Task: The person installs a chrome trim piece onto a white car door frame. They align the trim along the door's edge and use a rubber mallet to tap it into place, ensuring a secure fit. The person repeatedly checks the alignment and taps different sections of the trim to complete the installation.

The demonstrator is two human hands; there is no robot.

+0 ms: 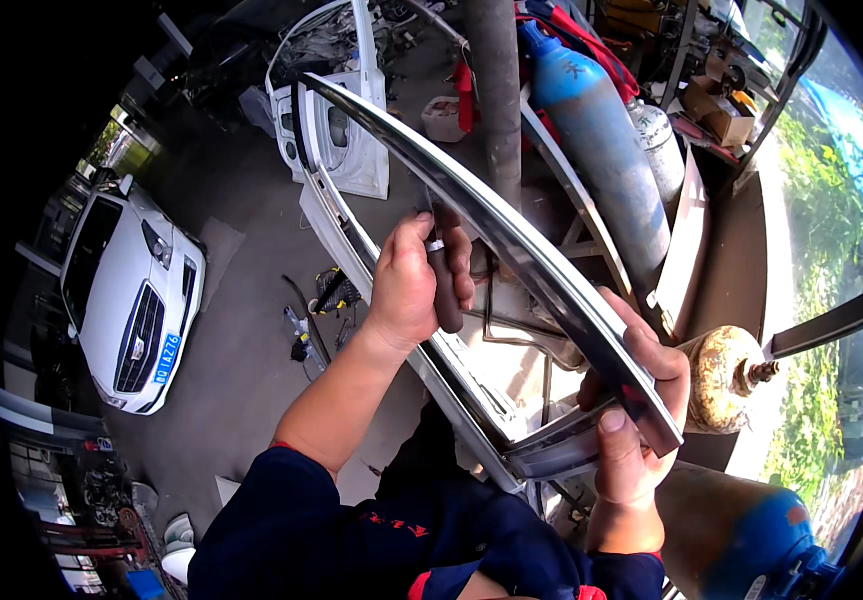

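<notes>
A long curved trim strip (541,265), glossy black with a bright edge, runs from the upper middle down to the right. My right hand (641,400) is closed around its lower end, thumb on the near face and fingers behind. My left hand (411,285) grips a screwdriver-like tool (443,290) with a dark handle and a pale collar. The strip hides part of the left fingers, and the tool's tip cannot be made out. Beneath both hands lies a silvery-white car door frame (336,222), its window opening below the strip.
A white car (126,290) stands at left on the grey floor. Another white door shell (356,150) leans at the back beside a post (494,100). Blue gas cylinders (601,130) and a rusty tank (726,375) stand at right, near the window. Loose parts (316,320) lie on the floor.
</notes>
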